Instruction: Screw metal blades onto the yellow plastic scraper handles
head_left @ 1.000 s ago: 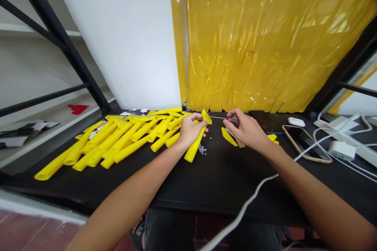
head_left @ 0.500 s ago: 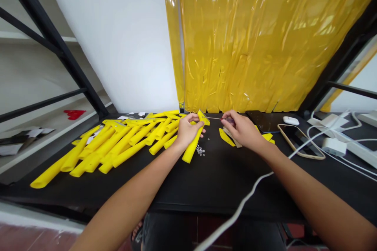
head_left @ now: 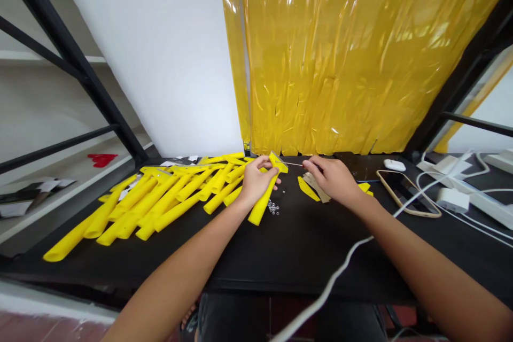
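Observation:
My left hand (head_left: 258, 177) is closed around a yellow tube (head_left: 263, 203), which slants up toward a flat, pointed yellow piece at its far end. In my right hand (head_left: 329, 175) is a screwdriver (head_left: 293, 164), its handle mostly hidden by the fingers. The thin shaft points left and its tip reaches the yellow piece at the tube's head; whether it sits in a screw is too small to tell. Below the tube lies a small heap of metal nuts (head_left: 274, 207). Beside my right hand are a flat yellow piece (head_left: 308, 189) and a beige strip (head_left: 318, 188).
Many yellow tubes (head_left: 160, 200) lie piled on the left of the black table (head_left: 240, 256). To the right are a phone (head_left: 409, 192), a white earbud case (head_left: 395, 165), a charger (head_left: 453, 200) and a power strip. A white cable (head_left: 340, 272) crosses the front edge. Yellow plastic sheeting hangs behind.
My right hand has shifted slightly right and turned, its fingers now more curled over the screwdriver handle. The left hand keeps its hold on the tube, and the view has moved a little.

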Available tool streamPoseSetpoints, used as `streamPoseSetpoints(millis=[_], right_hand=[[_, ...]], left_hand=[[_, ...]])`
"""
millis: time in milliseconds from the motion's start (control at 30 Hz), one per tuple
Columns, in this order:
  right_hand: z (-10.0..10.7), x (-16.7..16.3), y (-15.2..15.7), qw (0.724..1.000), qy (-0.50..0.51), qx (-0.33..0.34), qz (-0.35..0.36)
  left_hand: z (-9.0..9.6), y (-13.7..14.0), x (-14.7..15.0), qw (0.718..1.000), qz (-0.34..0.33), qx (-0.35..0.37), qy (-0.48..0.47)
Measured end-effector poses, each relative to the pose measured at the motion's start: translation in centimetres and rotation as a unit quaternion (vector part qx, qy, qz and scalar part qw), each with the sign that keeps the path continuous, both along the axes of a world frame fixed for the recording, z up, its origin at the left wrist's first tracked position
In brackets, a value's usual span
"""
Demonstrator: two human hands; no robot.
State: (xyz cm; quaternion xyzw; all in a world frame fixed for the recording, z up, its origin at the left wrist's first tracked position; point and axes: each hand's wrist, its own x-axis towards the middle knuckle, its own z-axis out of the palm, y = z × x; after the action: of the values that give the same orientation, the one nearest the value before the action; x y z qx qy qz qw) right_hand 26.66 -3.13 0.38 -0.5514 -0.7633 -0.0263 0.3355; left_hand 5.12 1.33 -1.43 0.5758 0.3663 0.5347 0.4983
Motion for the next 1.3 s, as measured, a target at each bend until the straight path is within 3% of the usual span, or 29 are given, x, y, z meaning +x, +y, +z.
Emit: streamPoseSetpoints(millis=[667, 900, 1067, 1200, 1300], right_hand=[[-0.2, -0.3, -0.3, 0.999, -0.046, 0.021, 0.008], [0.1, -0.4, -0.5, 1.0, 0.006, -0.001, 0.014], [0.0, -0.8, -0.4, 0.993, 0.101, -0.051, 0.037], [0.0, -1.2, -0.4, 0.958, 0.24, -0.147, 0.056], [0.1, -1.3, -0.5, 0.864, 0.409, -0.282, 0.076]], left_hand=[[0.3, -0.1, -0.1, 0.998, 0.016, 0.024, 0.049], [0.3, -0.3, -0.3, 0.994, 0.027, 0.056, 0.089], [0.2, -0.2, -0.3, 0.993, 0.031, 0.072, 0.089], [0.2, -0.2, -0.5, 0.991, 0.032, 0.08, 0.103], [0.4, -0.3, -0.7, 0.988, 0.027, 0.096, 0.117]])
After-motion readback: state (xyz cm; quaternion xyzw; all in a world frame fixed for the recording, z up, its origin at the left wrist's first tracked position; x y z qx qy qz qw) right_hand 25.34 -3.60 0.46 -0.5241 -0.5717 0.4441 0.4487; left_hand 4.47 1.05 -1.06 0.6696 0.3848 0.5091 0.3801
